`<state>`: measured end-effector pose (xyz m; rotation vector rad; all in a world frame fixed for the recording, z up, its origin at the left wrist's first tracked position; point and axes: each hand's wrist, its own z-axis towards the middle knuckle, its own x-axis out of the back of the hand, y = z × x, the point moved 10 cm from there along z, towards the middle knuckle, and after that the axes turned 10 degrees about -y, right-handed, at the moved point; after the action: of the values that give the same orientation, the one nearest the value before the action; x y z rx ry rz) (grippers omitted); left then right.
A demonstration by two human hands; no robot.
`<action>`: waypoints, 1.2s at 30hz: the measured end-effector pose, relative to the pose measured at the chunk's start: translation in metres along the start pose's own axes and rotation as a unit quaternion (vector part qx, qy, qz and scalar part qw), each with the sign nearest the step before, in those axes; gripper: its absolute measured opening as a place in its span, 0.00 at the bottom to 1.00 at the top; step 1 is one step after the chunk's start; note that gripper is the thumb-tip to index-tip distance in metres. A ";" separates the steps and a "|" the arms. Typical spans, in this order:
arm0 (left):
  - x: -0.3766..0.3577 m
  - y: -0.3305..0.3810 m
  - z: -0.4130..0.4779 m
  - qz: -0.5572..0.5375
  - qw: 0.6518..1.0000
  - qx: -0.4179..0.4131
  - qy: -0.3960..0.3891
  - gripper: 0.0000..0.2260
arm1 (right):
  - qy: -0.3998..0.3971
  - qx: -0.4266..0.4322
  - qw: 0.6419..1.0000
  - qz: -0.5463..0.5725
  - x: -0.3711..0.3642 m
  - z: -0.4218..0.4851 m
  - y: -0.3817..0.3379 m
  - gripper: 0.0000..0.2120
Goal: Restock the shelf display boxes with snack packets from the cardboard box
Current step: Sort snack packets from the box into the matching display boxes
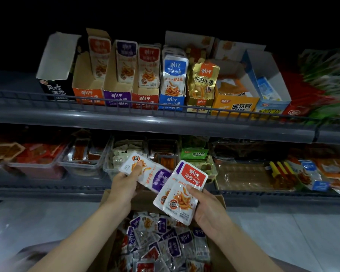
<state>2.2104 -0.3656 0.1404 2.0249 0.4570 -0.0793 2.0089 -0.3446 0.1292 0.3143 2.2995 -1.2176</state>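
My left hand (126, 182) grips a purple-labelled snack packet (151, 174) by its lower end, tilted over the cardboard box (216, 250). My right hand (206, 207) holds a small stack of packets with a red-labelled packet (185, 191) on top and a purple one behind it. The box below my arms holds several loose purple and red packets (171, 244). On the upper shelf stand the display boxes: orange (88, 95), purple (117, 99), red (144, 101) and blue (171, 103), each with upright packets inside.
A wire rail (126, 104) runs along the front of the upper shelf. A black box (55, 89), a gold box (201, 89), a yellow box (236, 106) and a light-blue box (271, 107) flank the row. Clear trays (82, 163) of other snacks fill the lower shelf.
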 end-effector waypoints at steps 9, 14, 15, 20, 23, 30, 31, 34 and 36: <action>-0.047 -0.008 -0.013 0.006 0.982 0.054 -0.181 0.14 | -0.007 0.048 0.999 0.018 0.004 0.005 -0.017 0.13; -0.068 -0.012 -0.027 0.020 0.955 0.082 -0.286 0.15 | -0.009 0.075 0.992 -0.102 -0.003 0.001 -0.026 0.11; -0.069 -0.013 -0.028 0.034 0.953 0.075 -0.292 0.18 | -0.008 0.082 0.990 -0.116 -0.006 0.000 -0.026 0.10; -0.065 -0.011 -0.031 0.111 0.961 0.001 -0.252 0.23 | -0.017 0.113 0.984 -0.134 -0.022 -0.001 -0.028 0.12; -0.059 -0.001 -0.033 0.089 0.969 -0.035 -0.229 0.17 | -0.043 0.122 0.984 -0.123 -0.040 -0.002 -0.033 0.12; -0.037 0.040 -0.036 0.042 0.976 -0.094 -0.190 0.15 | 0.047 0.194 0.942 -0.271 -0.067 -0.008 -0.085 0.13; -0.033 0.048 -0.035 0.039 0.978 -0.102 -0.178 0.14 | 0.046 0.191 0.938 -0.285 -0.073 -0.008 -0.091 0.12; -0.024 0.074 -0.037 0.032 0.979 -0.137 -0.149 0.11 | 0.023 0.175 0.936 -0.305 -0.095 -0.005 -0.098 0.12; -0.023 0.094 -0.040 0.032 0.975 -0.168 -0.140 0.10 | 0.004 0.175 0.935 -0.309 -0.111 -0.002 -0.103 0.12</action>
<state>2.2172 -0.3767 0.2445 1.6610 0.2086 -0.2298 2.0572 -0.3985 0.2624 -0.3192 2.2475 -1.9365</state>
